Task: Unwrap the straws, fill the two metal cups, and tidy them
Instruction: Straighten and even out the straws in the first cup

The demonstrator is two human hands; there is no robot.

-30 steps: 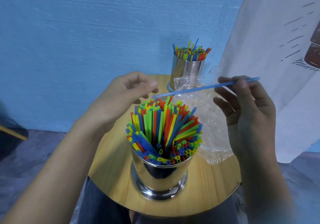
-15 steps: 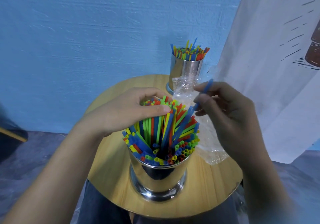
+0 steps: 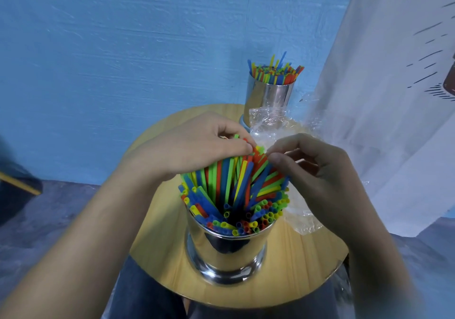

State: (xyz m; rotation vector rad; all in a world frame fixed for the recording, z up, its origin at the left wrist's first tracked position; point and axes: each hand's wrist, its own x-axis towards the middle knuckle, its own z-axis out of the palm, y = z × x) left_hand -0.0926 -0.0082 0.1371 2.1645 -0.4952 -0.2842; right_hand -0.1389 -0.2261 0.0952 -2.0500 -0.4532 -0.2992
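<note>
Gripping the straw tips (image 3: 259, 149), the left hand (image 3: 197, 151) is steadying them; right hand (image 3: 317, 170) pinching or not, I cannot tell; level gently.

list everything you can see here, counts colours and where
near cup: 1, shiny metal, front of table
far cup: 1, shiny metal, back of table
near straws: many, red, blue, green, yellow, fanned in near cup
far straws: many, same colours, upright in far cup
wrap: 1, clear, crumpled, right of near cup
table: 1, round, light wood
wall: 1, blue, behind
cloth: 1, white, hanging right
left hand: 1, grips near straws' tips
right hand: 1, fingertips at same tips
</note>
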